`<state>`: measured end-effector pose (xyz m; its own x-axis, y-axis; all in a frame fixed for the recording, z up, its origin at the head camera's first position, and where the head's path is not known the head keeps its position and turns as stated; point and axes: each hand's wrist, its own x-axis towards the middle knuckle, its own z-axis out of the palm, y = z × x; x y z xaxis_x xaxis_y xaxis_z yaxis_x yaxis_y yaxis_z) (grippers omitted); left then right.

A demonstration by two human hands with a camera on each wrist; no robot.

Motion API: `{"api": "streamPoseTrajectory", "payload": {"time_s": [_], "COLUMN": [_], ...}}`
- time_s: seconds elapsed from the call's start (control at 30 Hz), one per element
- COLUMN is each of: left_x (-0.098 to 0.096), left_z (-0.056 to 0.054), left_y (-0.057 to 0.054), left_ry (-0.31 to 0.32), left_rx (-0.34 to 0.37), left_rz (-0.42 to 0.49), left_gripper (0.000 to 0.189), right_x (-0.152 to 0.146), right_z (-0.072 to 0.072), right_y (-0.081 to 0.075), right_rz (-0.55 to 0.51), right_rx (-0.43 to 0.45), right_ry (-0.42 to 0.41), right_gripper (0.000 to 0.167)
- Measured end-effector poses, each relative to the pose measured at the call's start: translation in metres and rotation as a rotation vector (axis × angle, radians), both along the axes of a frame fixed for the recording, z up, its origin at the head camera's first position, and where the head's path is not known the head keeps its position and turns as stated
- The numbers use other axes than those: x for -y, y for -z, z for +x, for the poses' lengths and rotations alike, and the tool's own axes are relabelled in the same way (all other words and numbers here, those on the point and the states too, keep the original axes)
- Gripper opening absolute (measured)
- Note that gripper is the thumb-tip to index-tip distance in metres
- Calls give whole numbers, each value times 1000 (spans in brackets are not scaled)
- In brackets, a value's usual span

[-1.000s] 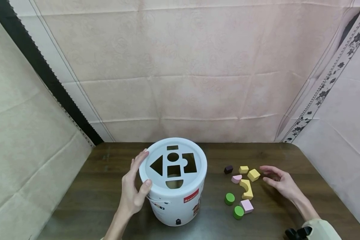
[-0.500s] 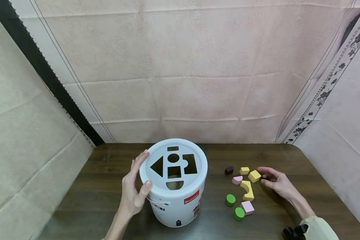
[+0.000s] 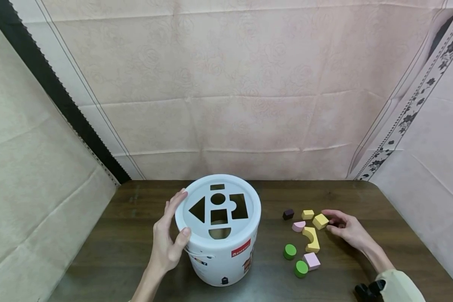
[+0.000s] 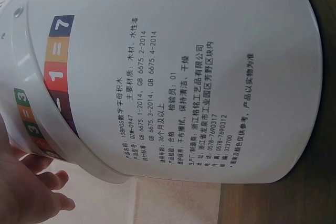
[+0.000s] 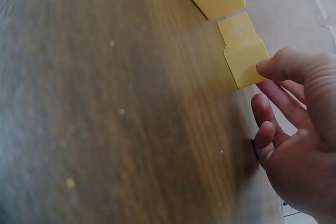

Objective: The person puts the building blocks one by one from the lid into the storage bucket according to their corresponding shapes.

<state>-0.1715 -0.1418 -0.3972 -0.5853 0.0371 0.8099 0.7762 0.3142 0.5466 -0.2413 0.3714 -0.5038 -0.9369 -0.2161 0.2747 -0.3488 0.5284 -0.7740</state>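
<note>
A white bucket (image 3: pixel 222 268) with a pale blue shape-sorter lid (image 3: pixel 196 195) stands upright on the table. My left hand (image 3: pixel 165 241) holds the lid's left rim, thumb at the front and fingers along the side. In the left wrist view its fingers (image 4: pixel 52 180) lie beside the bucket (image 4: pixel 220 77). My right hand (image 3: pixel 352 230) pinches a yellow cube (image 3: pixel 320 221) on the table, thumb on the near side and index finger behind. The right wrist view has the thumb (image 5: pixel 283 64) on an edge of this yellow cube (image 5: pixel 244 66).
Left of the right hand lie a smaller yellow block (image 3: pixel 307 214), a dark block (image 3: pixel 288 214), a pink half-round (image 3: pixel 298 226) and a yellow notched block (image 3: pixel 311 241). Nearer are two green discs (image 3: pixel 290 251) and a pink block (image 3: pixel 311 261). Cloth walls (image 3: pixel 226 126) border the table.
My right hand has moved slightly left, its thumb and index finger coming up to the yellow cube. The left hand and the bucket have stayed put.
</note>
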Motion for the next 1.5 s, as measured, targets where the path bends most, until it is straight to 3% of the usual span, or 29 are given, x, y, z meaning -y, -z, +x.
{"api": "streamPoseTrajectory", "payload": {"time_s": [1.03,1.5], "left_x": [0,-1], "left_z": [0,0], "left_y": [1,1], "left_ry": [2,-3], "left_rx": [-7,-3], "left_rz": [4,2], "left_gripper": [62,62], "right_x": [4,6], "right_z": [-1,6], "right_y": [-1,-17], "right_rz": [0,-54], "right_rx": [51,23], "right_ry": [18,10], "right_gripper": [36,36]}}
